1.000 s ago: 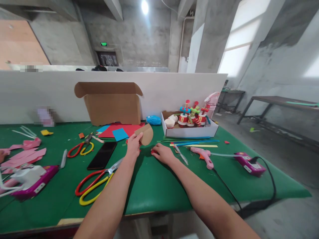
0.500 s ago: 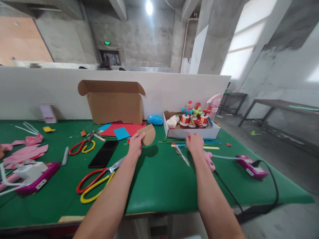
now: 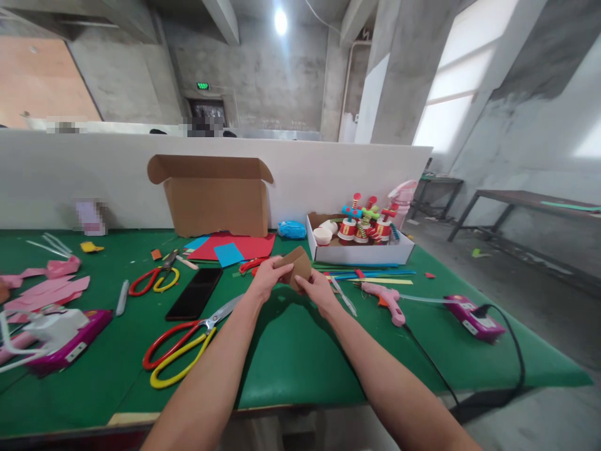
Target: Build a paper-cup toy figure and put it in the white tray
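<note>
A brown piece of card (image 3: 295, 265) is held up over the green table (image 3: 291, 351), bent between both hands. My left hand (image 3: 266, 278) pinches its left edge. My right hand (image 3: 317, 290) grips its lower right edge. Just right of my right hand lie a thin metal strip (image 3: 342, 294) and a pink glue gun (image 3: 385, 298). Large red and yellow scissors (image 3: 183, 342) lie below my left forearm.
An open cardboard box (image 3: 213, 195) stands at the back by a white partition. A white tray (image 3: 361, 250) holds colourful paper-cup figures. Red and blue paper sheets (image 3: 230, 248), a black phone (image 3: 193, 293), smaller scissors (image 3: 153, 278), pink scraps (image 3: 44, 289), two magenta devices (image 3: 472, 309) lie around.
My right hand came back from near the tray and glue gun to the card and took hold of it. The card now sits lower, bent between both hands.
</note>
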A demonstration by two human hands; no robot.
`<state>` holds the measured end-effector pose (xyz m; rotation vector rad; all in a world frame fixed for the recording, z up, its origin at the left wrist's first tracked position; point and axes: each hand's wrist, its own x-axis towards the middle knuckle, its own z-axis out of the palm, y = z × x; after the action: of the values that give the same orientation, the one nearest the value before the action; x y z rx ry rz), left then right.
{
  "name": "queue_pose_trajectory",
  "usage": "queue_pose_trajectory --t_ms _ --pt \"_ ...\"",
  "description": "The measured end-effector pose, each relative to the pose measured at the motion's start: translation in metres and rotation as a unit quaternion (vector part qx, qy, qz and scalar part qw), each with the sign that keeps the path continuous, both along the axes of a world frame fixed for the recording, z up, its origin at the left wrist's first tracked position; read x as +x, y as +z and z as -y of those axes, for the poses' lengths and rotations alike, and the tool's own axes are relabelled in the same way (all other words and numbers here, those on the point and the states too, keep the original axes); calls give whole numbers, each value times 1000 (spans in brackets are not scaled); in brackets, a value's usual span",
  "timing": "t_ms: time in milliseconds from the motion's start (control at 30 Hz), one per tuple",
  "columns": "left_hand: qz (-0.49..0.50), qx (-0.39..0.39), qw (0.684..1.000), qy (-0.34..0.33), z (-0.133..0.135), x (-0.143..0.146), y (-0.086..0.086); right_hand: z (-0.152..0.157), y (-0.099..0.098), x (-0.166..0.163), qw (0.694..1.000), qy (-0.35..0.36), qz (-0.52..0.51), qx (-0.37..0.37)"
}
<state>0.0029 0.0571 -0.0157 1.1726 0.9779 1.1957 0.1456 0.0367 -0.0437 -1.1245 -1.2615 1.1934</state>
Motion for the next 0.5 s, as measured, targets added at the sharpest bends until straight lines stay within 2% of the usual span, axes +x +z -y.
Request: queue_pose_trajectory --t_ms 67,167,233,300,400,500 --pt "-43 1 999 -9 0 -2 1 -4 -3 7 998 -12 46 31" --pt "-81 2 997 -18 1 -4 1 -5 -2 13 988 47 125 80" --pt "-74 -6 997 -13 2 -3 0 -3 0 15 984 75 137 82" --pt "-47 -14 999 -10 2 -2 0 -1 4 15 991 49 106 72" --pt "5 -21 999 -40 2 -2 0 0 9 17 998 14 30 59" --pt "53 -32 995 -79 3 -3 1 -1 11 19 998 49 -33 34"
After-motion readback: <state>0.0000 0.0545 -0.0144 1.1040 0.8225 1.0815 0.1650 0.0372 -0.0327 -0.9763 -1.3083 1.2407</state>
